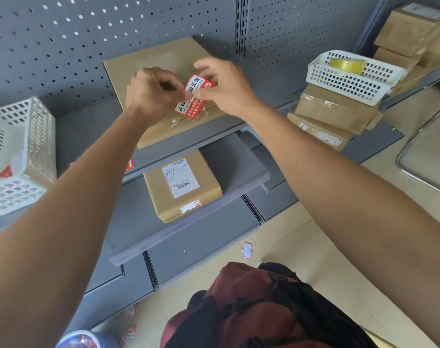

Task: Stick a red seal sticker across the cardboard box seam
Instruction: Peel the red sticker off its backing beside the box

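Observation:
A flat cardboard box (163,59) lies on the grey upper shelf, its seam running across the near end with white torn residue along it. Above that seam I hold a red seal sticker (192,96) with white characters, tilted on a diagonal. My left hand (148,94) pinches its left edge between thumb and fingers. My right hand (224,84) pinches its upper right end. The sticker's lower end reaches the seam; whether it touches the cardboard is unclear.
A second box with a white shipping label (182,184) sits on the lower shelf. White plastic baskets stand at left (20,151) and right (352,76); the right one holds a yellow tape roll (347,65) atop stacked boxes (332,114). Pegboard wall behind.

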{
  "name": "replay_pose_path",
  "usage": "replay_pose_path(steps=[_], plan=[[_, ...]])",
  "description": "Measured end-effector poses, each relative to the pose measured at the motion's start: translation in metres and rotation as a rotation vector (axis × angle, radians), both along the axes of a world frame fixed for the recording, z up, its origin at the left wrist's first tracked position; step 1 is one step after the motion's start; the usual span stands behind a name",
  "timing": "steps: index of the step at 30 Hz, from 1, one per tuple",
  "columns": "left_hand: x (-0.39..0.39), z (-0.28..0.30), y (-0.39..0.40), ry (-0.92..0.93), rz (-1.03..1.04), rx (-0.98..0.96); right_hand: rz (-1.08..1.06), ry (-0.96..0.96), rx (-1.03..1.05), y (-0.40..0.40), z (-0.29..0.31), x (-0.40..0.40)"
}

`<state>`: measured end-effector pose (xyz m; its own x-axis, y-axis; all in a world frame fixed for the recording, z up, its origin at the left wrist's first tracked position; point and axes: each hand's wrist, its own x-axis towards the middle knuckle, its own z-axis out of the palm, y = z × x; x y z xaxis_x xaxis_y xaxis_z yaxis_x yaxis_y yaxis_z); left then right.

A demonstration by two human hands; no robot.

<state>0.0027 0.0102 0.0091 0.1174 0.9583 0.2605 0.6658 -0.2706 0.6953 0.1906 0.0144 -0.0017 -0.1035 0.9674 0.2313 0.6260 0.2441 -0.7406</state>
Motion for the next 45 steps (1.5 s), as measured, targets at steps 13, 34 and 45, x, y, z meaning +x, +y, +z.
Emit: replay_pose_path(steps=[13, 34, 45], plan=[[-0.008, 0.003, -0.001, 0.018, -0.038, 0.002, 0.007, -0.093, -0.066, 0.003, 0.009, 0.000], [-0.015, -0.001, -0.006, 0.139, -0.143, 0.077, 0.077, -0.109, -0.018, 0.001, 0.009, 0.009], [-0.016, 0.007, -0.006, 0.098, -0.144, -0.005, 0.062, -0.068, -0.064, -0.008, 0.019, 0.010]])
